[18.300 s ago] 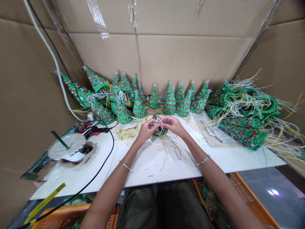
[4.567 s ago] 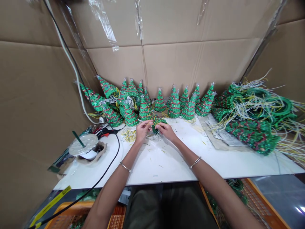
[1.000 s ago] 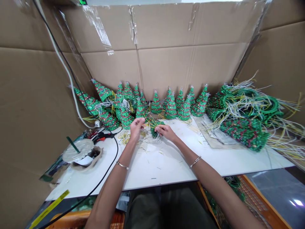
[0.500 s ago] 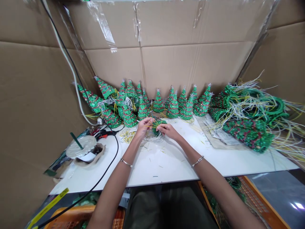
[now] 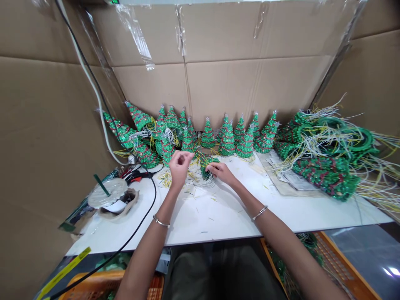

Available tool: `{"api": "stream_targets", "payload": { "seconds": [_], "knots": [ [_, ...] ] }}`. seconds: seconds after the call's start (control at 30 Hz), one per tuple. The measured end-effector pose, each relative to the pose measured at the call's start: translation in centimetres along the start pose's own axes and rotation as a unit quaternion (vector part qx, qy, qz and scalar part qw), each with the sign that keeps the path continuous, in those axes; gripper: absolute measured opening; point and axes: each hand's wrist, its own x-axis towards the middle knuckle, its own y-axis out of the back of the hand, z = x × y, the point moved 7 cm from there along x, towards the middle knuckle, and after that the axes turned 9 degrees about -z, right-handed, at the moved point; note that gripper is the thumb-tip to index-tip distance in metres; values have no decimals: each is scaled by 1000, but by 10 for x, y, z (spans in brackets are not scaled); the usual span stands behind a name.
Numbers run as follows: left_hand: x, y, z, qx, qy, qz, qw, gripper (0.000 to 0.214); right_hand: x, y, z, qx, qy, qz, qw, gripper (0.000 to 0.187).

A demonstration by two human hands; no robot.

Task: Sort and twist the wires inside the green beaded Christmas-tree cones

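A small green tinsel Christmas tree (image 5: 206,173) lies on the white table with its base and wires toward me. My right hand (image 5: 219,171) pinches the yellow wires (image 5: 203,159) that come out of it. White wires (image 5: 203,181) trail from the tree onto the tabletop. To the left, my left hand (image 5: 180,164) is closed, thumb and forefinger pressed together close to the wire ends; whatever is between them is too small to make out.
Finished-looking tinsel trees (image 5: 227,139) line the back against a cardboard wall (image 5: 225,83). More trees with loose wires (image 5: 328,177) are heaped at right. A wire spool (image 5: 108,193) and a black cable (image 5: 151,204) occupy the left. Orange crates (image 5: 93,283) sit below.
My left hand has moved left and toward me, away from my right hand, and turned into a tighter pinch. The right hand stays at the tree, still pinching the yellow wires.
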Motion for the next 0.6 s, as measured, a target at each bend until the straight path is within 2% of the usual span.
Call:
{"api": "stream_targets", "payload": {
  "seconds": [0.03,0.1,0.2,0.27,0.4,0.6],
  "knots": [
    [-3,-10,11,44,-22,-44,998,21,0,0,-1,-3,1,2,1000,47],
    [-8,-24,25,125,-53,-86,987,20,0,0,-4,-14,5,6,1000,47],
    [-14,-33,31,187,-71,-80,976,14,-1,0,-9,-39,16,9,999,46],
    [-15,-33,27,169,-62,-69,981,16,-1,1,-10,-49,21,9,999,46],
    [-10,-27,9,60,-5,-39,997,23,0,0,-8,-46,33,3,998,47],
    [-8,-16,-12,-14,56,17,998,24,0,-5,-10,-43,50,-9,998,47]
  ]
}}
